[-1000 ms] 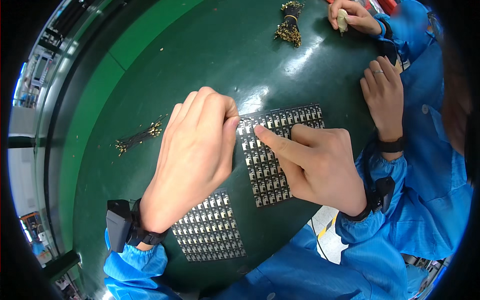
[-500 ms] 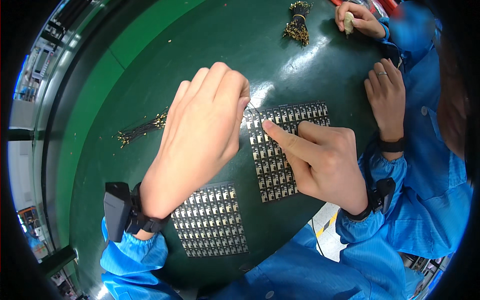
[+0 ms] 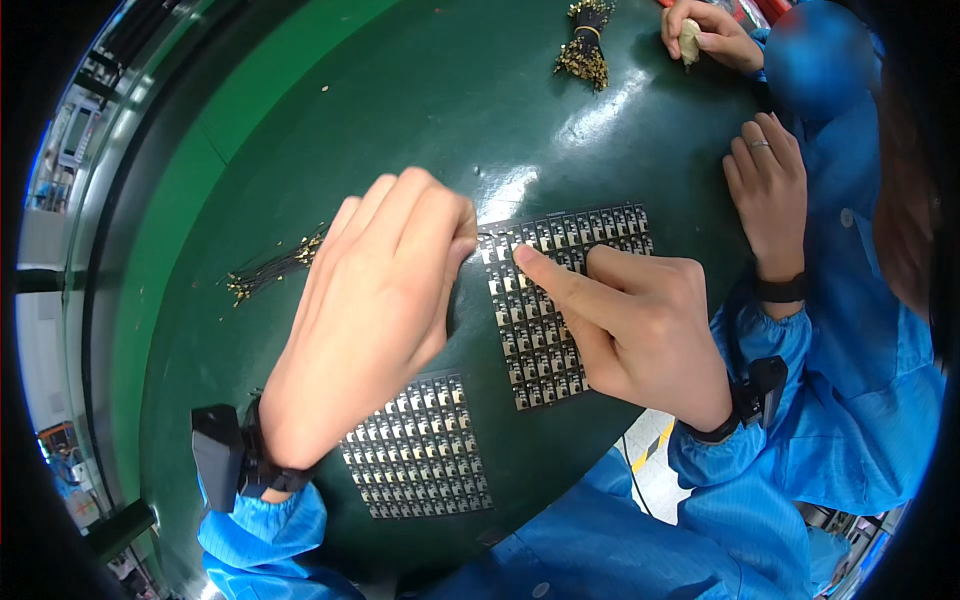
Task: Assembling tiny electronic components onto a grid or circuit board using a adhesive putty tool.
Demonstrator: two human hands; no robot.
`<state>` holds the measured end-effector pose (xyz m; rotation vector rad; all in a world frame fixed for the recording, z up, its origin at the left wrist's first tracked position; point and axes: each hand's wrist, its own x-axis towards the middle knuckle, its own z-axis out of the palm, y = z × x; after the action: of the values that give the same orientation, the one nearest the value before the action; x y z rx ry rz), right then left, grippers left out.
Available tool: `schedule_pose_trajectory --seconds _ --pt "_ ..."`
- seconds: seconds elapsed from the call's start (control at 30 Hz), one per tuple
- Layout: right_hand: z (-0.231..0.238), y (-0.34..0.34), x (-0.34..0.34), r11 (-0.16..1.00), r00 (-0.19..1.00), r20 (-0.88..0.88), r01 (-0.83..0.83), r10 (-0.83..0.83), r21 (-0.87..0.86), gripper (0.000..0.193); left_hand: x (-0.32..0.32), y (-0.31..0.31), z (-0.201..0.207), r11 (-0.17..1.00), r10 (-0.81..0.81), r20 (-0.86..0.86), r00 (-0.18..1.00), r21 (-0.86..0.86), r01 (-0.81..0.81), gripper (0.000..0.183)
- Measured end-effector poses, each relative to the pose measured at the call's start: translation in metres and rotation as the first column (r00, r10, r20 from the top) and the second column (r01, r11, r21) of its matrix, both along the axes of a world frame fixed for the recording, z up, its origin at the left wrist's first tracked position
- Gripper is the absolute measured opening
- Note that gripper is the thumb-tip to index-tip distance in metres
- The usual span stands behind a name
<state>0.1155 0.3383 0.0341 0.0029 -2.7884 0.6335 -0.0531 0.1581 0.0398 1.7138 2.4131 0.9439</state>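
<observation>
My left hand (image 3: 385,265) is closed in a pinch at the upper left corner of the right-hand circuit board panel (image 3: 535,335). A thin black cable (image 3: 486,236) shows between its fingertips and the board; most of it is hidden. My right hand (image 3: 650,320) lies over the panel's right side. Its index finger is stretched out, the tip pressing on the top rows of small metal-coloured parts, while the other fingers curl under. Whatever lies beneath that fingertip cannot be made out. A second, similar panel (image 3: 420,450) lies nearer me, below my left wrist.
Loose black cables with gold-coloured ends (image 3: 275,268) lie left of my left hand. A tied cable bundle (image 3: 587,45) is at the back. At the right sits a person in blue, one hand (image 3: 768,195) resting, the other (image 3: 715,35) holding a pale lump (image 3: 690,42).
My left hand has come nearer and slightly left, lowering toward the panel's corner. The cable stretch that showed between my hands is now mostly hidden. My right index finger stays on the panel.
</observation>
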Motion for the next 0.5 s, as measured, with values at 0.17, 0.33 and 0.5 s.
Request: schedule_pose_trajectory --seconds 0.17,0.33,0.5 --pt "-0.001 -0.001 -0.001 1.000 1.000 -0.006 -0.011 0.011 0.011 0.062 -0.002 0.007 0.005 1.000 -0.009 -0.060 0.998 -0.002 0.009 0.016" --pt "-0.001 0.000 0.001 1.000 1.000 0.007 0.009 -0.009 0.010 0.061 -0.009 0.002 0.009 0.998 -0.053 -0.077 0.996 -0.047 0.050 0.019" --pt "-0.002 0.000 0.001 1.000 1.000 -0.018 0.000 0.000 -0.004 0.059 -0.010 0.000 0.007 0.996 -0.084 0.129 0.988 0.043 0.079 0.024"
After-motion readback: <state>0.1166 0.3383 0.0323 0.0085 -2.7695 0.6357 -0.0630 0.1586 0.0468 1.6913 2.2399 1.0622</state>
